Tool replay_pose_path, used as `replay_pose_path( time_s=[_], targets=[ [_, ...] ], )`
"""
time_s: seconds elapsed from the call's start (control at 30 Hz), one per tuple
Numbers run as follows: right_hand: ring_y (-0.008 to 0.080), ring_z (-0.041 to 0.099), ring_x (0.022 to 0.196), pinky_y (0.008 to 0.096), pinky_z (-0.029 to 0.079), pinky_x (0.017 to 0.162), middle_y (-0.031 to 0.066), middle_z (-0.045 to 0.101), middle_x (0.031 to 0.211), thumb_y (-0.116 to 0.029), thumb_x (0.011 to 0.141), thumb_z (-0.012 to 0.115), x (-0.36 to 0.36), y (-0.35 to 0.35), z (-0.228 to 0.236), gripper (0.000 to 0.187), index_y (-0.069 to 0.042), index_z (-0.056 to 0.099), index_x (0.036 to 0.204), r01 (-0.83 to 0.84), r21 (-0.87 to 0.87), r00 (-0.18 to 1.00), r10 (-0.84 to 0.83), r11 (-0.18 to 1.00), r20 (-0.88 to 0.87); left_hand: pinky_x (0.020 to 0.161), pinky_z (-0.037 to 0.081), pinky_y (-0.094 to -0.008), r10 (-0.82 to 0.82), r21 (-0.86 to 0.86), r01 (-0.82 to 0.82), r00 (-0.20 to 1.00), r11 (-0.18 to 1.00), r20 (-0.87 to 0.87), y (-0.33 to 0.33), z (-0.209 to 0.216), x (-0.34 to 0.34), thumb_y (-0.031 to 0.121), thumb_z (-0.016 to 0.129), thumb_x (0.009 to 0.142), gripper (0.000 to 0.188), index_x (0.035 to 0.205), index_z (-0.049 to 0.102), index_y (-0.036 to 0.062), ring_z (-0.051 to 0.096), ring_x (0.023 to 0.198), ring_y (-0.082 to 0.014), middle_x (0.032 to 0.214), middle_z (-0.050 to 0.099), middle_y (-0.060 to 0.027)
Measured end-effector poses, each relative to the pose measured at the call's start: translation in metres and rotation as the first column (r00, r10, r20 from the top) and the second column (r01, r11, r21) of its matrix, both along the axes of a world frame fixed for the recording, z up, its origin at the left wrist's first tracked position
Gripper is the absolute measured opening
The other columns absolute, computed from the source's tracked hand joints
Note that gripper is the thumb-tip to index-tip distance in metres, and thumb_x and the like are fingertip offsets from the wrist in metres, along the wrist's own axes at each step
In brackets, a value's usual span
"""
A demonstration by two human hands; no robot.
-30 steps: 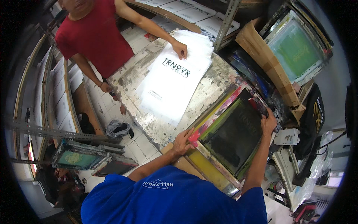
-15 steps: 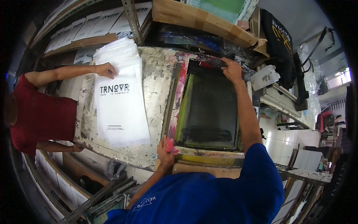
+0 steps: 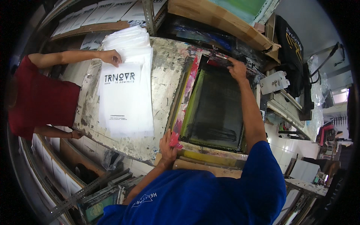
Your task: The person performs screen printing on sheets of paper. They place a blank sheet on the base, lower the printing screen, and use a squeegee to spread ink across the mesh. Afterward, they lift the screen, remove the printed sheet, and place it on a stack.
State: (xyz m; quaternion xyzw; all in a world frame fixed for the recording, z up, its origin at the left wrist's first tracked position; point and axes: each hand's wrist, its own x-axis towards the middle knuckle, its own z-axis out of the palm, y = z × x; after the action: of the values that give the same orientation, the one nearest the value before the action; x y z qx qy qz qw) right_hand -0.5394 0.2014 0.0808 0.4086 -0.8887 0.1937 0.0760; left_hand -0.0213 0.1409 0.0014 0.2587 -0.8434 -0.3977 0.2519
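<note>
Crowded workroom, with a paint-crusted counter [image 3: 161,78] across the middle, metal-posted shelving [image 3: 150,18] at the back and a long piece of cardboard [image 3: 221,18] beyond the far edge. On the counter's right part, just before the blue shirt [image 3: 228,187], a screen frame [image 3: 215,105] with dark mesh and a pink-smeared left rail. Left hand [image 3: 168,147] at the near left corner, grip closed around the rail. Right hand [image 3: 238,70] at the far right corner, grip pinching the rim, undersides of the fingers hidden. Left of the frame, apart from it, a pile of white sheets [image 3: 125,97], fanned at the far end, black print on the topmost. At that sheet's far edge, a co-worker's hand [image 3: 111,57], fingers bent. To the right, near the frame, a small white box [image 3: 275,82].
</note>
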Motion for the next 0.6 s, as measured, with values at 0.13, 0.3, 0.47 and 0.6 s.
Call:
replay_pose_path(
  time_s=[0.13,0.3,0.47,0.6],
  targets=[
    [0.0407,0.066,0.11,0.0468,0.05,0.095,0.0175,0.071,0.119,-0.015,0.076,0.078,0.004,0.01,0.021,0.054,-0.023,0.067,0.128,0.089,-0.043,0.972,-0.077,0.995,0.222,0.087,0.046,-0.0494,0.027,0.021,-0.027,1.0,0.999,-0.006,-0.001,0.004,-0.001,0.042,0.059,0.091,0.077,0.149,0.041,-0.005,0.057,0.098,-0.0454,0.116,0.058,-0.0269],
    [0.0337,0.064,0.121,0.0391,0.048,0.102,0.0193,0.069,0.126,-0.015,0.075,0.08,0.058,0.055,0.048,0.058,-0.014,0.066,0.132,0.173,-0.171,0.919,-0.097,0.97,0.382,0.089,0.048,-0.0465,0.066,0.044,-0.065,0.998,0.997,-0.019,0.0,0.0,-0.001,0.044,0.065,0.088,0.077,0.145,0.047,-0.0042,0.059,0.101,-0.0432,0.114,0.059,-0.0248],
    [0.0322,0.064,0.121,0.0382,0.048,0.102,0.0151,0.071,0.124,-0.005,0.073,0.08,0.177,0.105,0.089,0.057,-0.013,0.068,0.128,0.081,-0.169,0.887,0.006,0.982,0.462,0.09,0.045,-0.0461,-0.006,0.059,0.017,0.983,0.998,-0.185,-0.004,-0.005,-0.006,0.042,0.072,0.084,0.082,0.149,0.046,-0.001,0.058,0.105,-0.0428,0.13,0.058,-0.0246],
    [0.0348,0.065,0.118,0.0375,0.047,0.104,0.0181,0.069,0.124,0.006,0.071,0.074,0.276,0.121,0.133,0.055,-0.007,0.067,0.125,-0.033,-0.132,0.912,0.084,0.991,0.402,0.09,0.044,-0.0459,0.0,0.038,0.013,0.945,0.999,-0.326,-0.005,0.005,-0.014,0.046,0.074,0.084,0.083,0.147,0.047,-0.0009,0.06,0.101,-0.0403,0.123,0.062,-0.0211]
  ],
)
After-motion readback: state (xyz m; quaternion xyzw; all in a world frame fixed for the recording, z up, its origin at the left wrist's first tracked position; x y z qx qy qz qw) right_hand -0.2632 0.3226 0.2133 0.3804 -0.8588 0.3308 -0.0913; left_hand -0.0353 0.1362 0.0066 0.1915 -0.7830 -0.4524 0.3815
